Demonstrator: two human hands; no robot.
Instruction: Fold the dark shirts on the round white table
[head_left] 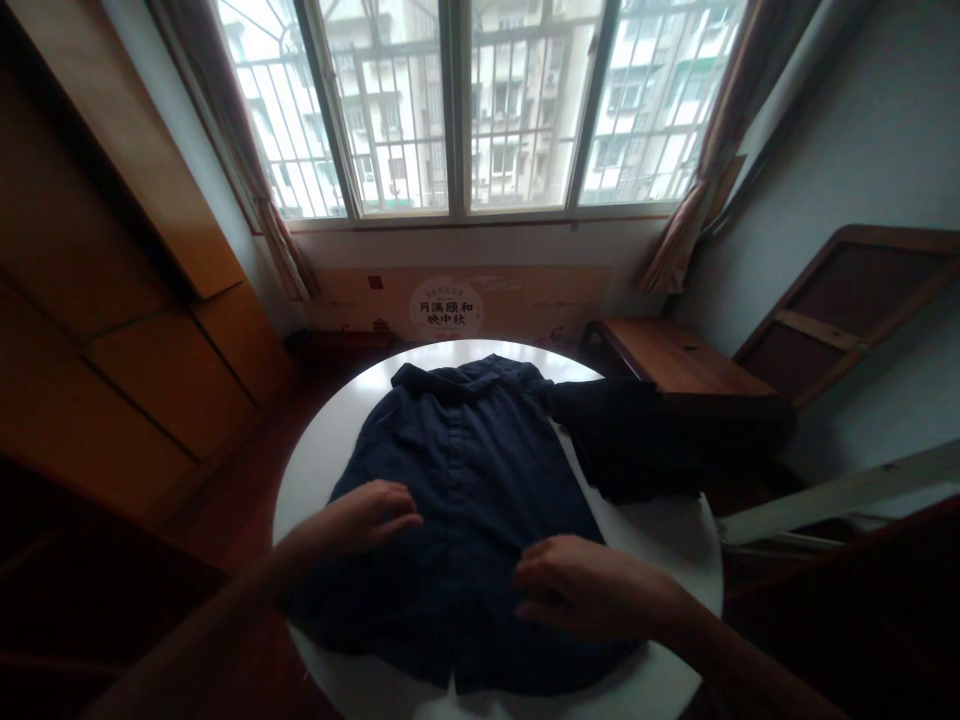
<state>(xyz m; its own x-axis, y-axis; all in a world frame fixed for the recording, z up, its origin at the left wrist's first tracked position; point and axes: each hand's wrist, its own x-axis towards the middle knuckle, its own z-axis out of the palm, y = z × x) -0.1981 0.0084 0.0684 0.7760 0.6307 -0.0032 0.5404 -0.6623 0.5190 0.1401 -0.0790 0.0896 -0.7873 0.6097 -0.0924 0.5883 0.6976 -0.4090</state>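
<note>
A dark navy button-up shirt [480, 450] lies spread on a round white table [307, 480]. Its collar end is at the far side, the button strip runs down the middle, and the hem is at the near edge. Over the shirt's left half is my left hand [379, 515], fingers loosely bent and thumb apart, holding nothing. My right hand [570, 580] is above the lower right half, its fingers curved with a gap to the thumb. Whether either hand touches the cloth I cannot tell. The shirt's sleeves are not clearly visible.
A black cloth item [637, 440] lies at the table's right side, against the shirt. Beyond it stands a low wooden table [682, 355], with a wooden panel [832, 300] leaning on the wall. Wooden cabinets [157, 370] line the left; a barred window [510, 110] is ahead.
</note>
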